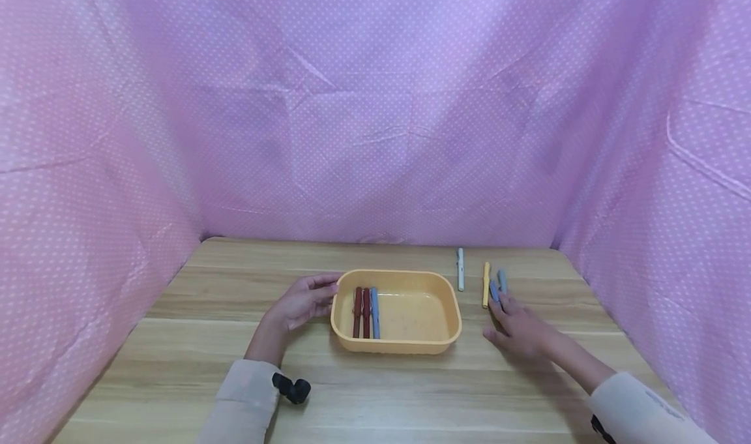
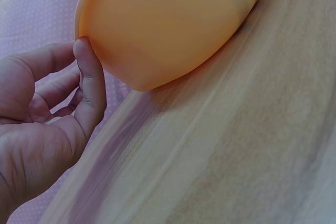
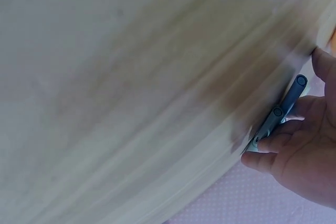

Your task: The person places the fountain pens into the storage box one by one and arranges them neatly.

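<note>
A yellow plastic tray [image 1: 399, 347] stands on the table, with two dark red pens [image 1: 357, 313] and a blue pen [image 1: 375, 315] side by side at its left end. My left hand [image 1: 308, 300] pinches the tray's left rim between thumb and finger, seen close up in the left wrist view. To the right of the tray, my right hand [image 1: 521, 330] reaches over a second blue pen [image 1: 494, 291]. Its fingers are extended at the pen and its thumb stands apart. A grey-blue pen [image 1: 502, 280] lies just beyond those fingers, and a yellow pen [image 1: 486, 287] lies to their left.
A pale pen [image 1: 460, 269] lies behind the tray's right corner. The wooden table [image 1: 375, 398] ends at the back against a pink dotted cloth [image 1: 381, 137], which also rises on both sides.
</note>
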A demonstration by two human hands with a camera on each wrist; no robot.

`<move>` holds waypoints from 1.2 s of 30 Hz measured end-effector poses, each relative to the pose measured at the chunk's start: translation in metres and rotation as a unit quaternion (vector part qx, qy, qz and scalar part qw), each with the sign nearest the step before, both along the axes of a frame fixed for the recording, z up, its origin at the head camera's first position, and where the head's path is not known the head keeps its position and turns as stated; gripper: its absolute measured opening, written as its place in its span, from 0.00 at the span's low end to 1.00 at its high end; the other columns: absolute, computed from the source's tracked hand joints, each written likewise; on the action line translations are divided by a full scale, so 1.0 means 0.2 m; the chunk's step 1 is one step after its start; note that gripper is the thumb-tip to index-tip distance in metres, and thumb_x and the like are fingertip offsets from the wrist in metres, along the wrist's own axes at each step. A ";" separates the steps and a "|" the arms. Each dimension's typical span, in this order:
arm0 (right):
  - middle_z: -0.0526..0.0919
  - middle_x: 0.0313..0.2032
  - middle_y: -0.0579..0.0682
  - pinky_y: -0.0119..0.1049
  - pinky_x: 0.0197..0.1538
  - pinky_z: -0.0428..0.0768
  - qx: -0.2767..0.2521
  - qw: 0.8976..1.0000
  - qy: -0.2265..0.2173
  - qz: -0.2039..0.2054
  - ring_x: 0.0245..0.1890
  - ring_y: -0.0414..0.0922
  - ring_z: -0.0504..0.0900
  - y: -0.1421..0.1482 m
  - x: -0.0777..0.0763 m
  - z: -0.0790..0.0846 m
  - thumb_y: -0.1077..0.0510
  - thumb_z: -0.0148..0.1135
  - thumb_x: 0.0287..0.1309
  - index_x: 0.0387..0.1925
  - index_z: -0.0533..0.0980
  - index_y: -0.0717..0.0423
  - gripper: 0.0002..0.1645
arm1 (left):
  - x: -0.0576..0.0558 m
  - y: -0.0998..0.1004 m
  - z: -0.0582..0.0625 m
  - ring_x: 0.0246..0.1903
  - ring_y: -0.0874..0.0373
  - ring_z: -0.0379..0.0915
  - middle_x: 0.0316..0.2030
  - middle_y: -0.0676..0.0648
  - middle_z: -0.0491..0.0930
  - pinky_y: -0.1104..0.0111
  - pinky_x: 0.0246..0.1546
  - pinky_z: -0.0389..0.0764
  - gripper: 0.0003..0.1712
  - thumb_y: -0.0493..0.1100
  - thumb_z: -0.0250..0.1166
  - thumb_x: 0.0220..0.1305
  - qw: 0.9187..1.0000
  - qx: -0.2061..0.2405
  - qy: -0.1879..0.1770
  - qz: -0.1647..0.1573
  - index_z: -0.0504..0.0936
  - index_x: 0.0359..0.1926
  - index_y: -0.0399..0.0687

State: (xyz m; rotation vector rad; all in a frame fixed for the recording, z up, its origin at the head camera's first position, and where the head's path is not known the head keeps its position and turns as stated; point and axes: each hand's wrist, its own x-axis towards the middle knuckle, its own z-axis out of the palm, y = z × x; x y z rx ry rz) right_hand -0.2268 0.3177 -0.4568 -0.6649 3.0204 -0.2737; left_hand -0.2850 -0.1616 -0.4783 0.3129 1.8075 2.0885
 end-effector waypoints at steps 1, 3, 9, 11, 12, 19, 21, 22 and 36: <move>0.52 0.72 0.80 0.72 0.68 0.59 0.000 1.000 0.000 0.002 0.72 0.75 0.55 0.00 0.01 0.00 0.38 0.57 0.72 0.73 0.59 0.74 0.49 | 0.00 0.00 0.00 0.44 0.54 0.81 0.57 0.34 0.79 0.63 0.46 0.85 0.27 0.35 0.58 0.76 1.000 0.000 0.000 0.000 0.67 0.71 0.31; 0.52 0.72 0.80 0.72 0.68 0.60 0.002 1.000 -0.003 0.005 0.72 0.75 0.54 -0.01 0.02 0.00 0.39 0.57 0.72 0.73 0.60 0.74 0.48 | 0.00 0.00 0.00 0.44 0.54 0.81 0.57 0.34 0.79 0.63 0.46 0.85 0.27 0.35 0.59 0.76 1.000 0.000 0.002 -0.001 0.68 0.71 0.31; 0.52 0.72 0.81 0.73 0.67 0.60 0.005 1.000 -0.026 0.011 0.72 0.76 0.54 -0.02 0.04 0.03 0.39 0.57 0.73 0.73 0.61 0.73 0.46 | 0.00 0.00 0.00 0.43 0.54 0.81 0.56 0.35 0.80 0.63 0.46 0.85 0.27 0.35 0.58 0.76 1.000 0.003 0.003 -0.001 0.68 0.71 0.31; 0.54 0.71 0.81 0.73 0.66 0.63 0.001 0.999 -0.032 0.015 0.70 0.77 0.57 -0.02 0.04 0.05 0.39 0.58 0.72 0.72 0.62 0.72 0.47 | 0.00 0.00 0.00 0.44 0.54 0.81 0.56 0.34 0.79 0.63 0.46 0.85 0.27 0.35 0.58 0.76 1.000 0.002 0.004 -0.003 0.68 0.71 0.31; 0.55 0.70 0.82 0.72 0.65 0.65 -0.003 0.999 -0.035 0.016 0.68 0.78 0.59 -0.01 0.04 0.06 0.38 0.59 0.71 0.72 0.64 0.71 0.46 | 0.00 0.00 0.00 0.44 0.54 0.81 0.57 0.34 0.79 0.62 0.47 0.85 0.27 0.35 0.58 0.76 1.000 0.001 0.004 -0.004 0.67 0.71 0.31; 0.68 0.62 0.80 0.67 0.59 0.75 -0.061 0.996 -0.010 0.060 0.60 0.74 0.73 0.04 -0.04 0.12 0.47 0.63 0.71 0.67 0.70 0.71 0.36 | 0.00 0.00 0.00 0.45 0.53 0.81 0.58 0.34 0.78 0.62 0.48 0.85 0.27 0.35 0.58 0.76 1.000 0.000 0.004 -0.004 0.67 0.71 0.31; 0.73 0.60 0.78 0.66 0.59 0.75 -0.074 0.995 0.003 0.073 0.58 0.72 0.76 0.06 -0.08 0.12 0.51 0.63 0.71 0.66 0.70 0.73 0.34 | 0.00 0.00 0.01 0.45 0.54 0.81 0.56 0.35 0.80 0.62 0.47 0.85 0.27 0.36 0.59 0.76 1.000 0.001 0.004 -0.002 0.68 0.71 0.31; 0.77 0.56 0.74 0.64 0.59 0.77 -0.081 0.994 0.005 0.079 0.56 0.69 0.79 0.07 -0.11 0.12 0.54 0.63 0.71 0.63 0.72 0.73 0.30 | 0.00 0.00 0.01 0.45 0.54 0.81 0.56 0.36 0.80 0.62 0.47 0.85 0.27 0.36 0.59 0.76 1.000 0.002 0.004 -0.002 0.68 0.71 0.31; 0.84 0.40 0.67 0.55 0.45 0.85 -0.131 0.990 -0.019 -0.053 0.40 0.58 0.85 0.18 -0.31 0.09 0.62 0.64 0.66 0.64 0.67 0.79 0.32 | 0.01 0.00 0.01 0.42 0.56 0.81 0.52 0.41 0.82 0.64 0.44 0.85 0.27 0.35 0.58 0.76 1.000 0.004 -0.006 0.007 0.68 0.70 0.30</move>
